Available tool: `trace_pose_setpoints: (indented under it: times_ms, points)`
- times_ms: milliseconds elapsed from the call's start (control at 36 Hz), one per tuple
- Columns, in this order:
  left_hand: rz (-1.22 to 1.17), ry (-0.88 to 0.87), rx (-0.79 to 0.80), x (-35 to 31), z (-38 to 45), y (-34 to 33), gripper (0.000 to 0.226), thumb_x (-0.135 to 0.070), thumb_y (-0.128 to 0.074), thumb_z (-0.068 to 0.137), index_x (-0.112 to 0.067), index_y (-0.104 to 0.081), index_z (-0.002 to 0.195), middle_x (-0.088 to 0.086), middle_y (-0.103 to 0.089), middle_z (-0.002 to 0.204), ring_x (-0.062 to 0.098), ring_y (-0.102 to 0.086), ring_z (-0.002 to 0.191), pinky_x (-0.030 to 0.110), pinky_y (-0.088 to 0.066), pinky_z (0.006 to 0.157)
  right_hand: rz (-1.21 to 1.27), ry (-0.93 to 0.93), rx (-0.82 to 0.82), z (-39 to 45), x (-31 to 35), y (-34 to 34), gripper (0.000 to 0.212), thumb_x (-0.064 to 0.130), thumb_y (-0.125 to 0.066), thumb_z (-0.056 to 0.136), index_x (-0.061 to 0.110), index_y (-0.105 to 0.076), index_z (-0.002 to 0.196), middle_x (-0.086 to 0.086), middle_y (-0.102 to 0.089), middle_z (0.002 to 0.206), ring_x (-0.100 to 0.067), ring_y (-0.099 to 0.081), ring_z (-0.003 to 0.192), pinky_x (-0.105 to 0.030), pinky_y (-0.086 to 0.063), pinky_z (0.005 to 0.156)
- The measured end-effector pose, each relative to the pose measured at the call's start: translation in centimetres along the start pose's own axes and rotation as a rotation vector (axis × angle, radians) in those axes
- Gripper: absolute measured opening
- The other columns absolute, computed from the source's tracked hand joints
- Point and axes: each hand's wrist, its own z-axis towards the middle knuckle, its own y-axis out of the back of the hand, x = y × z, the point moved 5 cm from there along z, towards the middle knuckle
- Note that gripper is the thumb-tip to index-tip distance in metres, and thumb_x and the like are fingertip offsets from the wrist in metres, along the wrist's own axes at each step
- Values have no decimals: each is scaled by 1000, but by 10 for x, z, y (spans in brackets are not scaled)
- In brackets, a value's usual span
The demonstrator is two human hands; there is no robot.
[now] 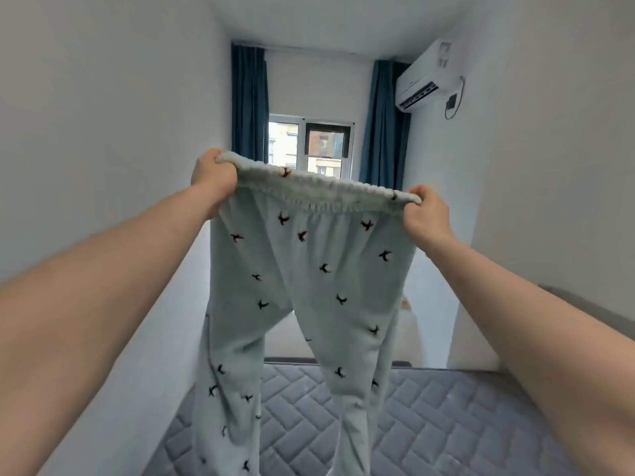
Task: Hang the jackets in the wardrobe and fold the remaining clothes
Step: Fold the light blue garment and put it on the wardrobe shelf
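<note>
- Head view shows a pair of pale green fleece trousers (309, 286), printed with small dark birds, held up at arm's length in front of the person, above a grey quilted mattress (446, 424).
- Left hand (213, 178) has its fingers curled round the left end of the elastic waistband (319, 192); right hand (427, 216) pinches the right end the same way. Both grips are closed on the cloth.
- Waistband runs nearly level between the two hands, sloping slightly down towards the right, and is stretched taut.
- From that band the trousers hang straight down, so their long axis is vertical and everything below the fingers is loose cloth. The two legs part below the crotch, and their lower ends drop out of view at the bottom edge.
- Neither hand looks nearer the garment than the other; each holds its own corner.
- Folding, I judge, turns on this: the hands are well apart, and bringing them together would lay one leg over the other before the trousers go down on the mattress.
- Behind are a window (311, 146), blue curtains (249, 101) and a wall air conditioner (427, 75).
</note>
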Motion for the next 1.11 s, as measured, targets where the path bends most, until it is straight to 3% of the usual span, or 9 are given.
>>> trace_pose_setpoints:
  times_ms: [111, 278, 500, 611, 722, 833, 917, 972, 1111]
  points:
    - [39, -148, -11, -47, 8, 16, 36, -12, -40, 93, -14, -62, 121, 6, -61, 115, 25, -53, 101, 31, -42, 81, -13, 159, -26, 8, 34, 19, 27, 1, -39, 88, 18, -57, 100, -6, -58, 106, -22, -53, 95, -26, -39, 76]
    - [158, -201, 111, -27, -30, 22, 22, -13, -41, 94, -21, -59, 104, 2, -58, 105, 23, -51, 96, 29, -39, 72, -41, 142, 28, -29, 9, 30, 18, 11, -46, 89, 22, -60, 93, 7, -59, 86, -10, -53, 77, -24, -37, 59]
    - [380, -112, 283, 133, -175, 11, 20, -19, -46, 97, -22, -49, 78, -4, -53, 80, 9, -46, 70, 27, -32, 57, -228, -42, 252, -171, -121, 4, 12, 21, -57, 89, 28, -62, 82, 9, -64, 77, -12, -58, 72, -28, -39, 58]
    - [464, 29, 407, 244, -275, 13, 25, -22, -55, 95, -21, -46, 71, -2, -51, 75, 19, -48, 70, 32, -29, 56, -400, -145, 414, -273, -192, -12, 15, 21, -60, 87, 28, -59, 74, 11, -61, 69, -13, -56, 67, -26, -36, 54]
    - [591, 209, 569, 353, -379, 28, 18, -25, -58, 93, -8, -58, 90, 2, -53, 88, 27, -54, 84, 34, -37, 69, -511, -307, 641, -389, -261, -26, 11, 23, -62, 89, 25, -60, 78, 6, -63, 73, -18, -59, 69, -33, -42, 58]
    - [694, 375, 820, 438, -480, 51, 17, -28, -53, 94, -18, -60, 105, 1, -55, 108, 26, -59, 98, 37, -49, 87, -633, -436, 866, -503, -314, -36, 4, 23, -57, 92, 26, -60, 91, 5, -66, 93, -19, -58, 80, -32, -39, 60]
    - [782, 465, 998, 482, -550, 69, 25, -20, -48, 94, -22, -56, 117, 0, -51, 123, 24, -57, 108, 30, -41, 82, -694, -522, 1068, -580, -346, -40, 16, 16, -49, 92, 27, -58, 98, 4, -65, 103, -20, -61, 89, -33, -44, 67]
    - [802, 533, 1084, 504, -591, 79, 22, -16, -46, 93, -25, -52, 112, 0, -49, 127, 23, -56, 112, 28, -38, 82, -716, -581, 1168, -624, -360, -40, 21, 14, -46, 92, 30, -56, 100, 3, -66, 109, -21, -63, 98, -32, -45, 73]
    - [858, 639, 1211, 537, -683, 100, 32, -17, -45, 96, -18, -52, 127, 2, -45, 135, 25, -55, 119, 29, -44, 93, -729, -655, 1314, -713, -385, -28, 19, 18, -46, 93, 32, -54, 104, 4, -59, 120, -19, -61, 108, -29, -44, 82]
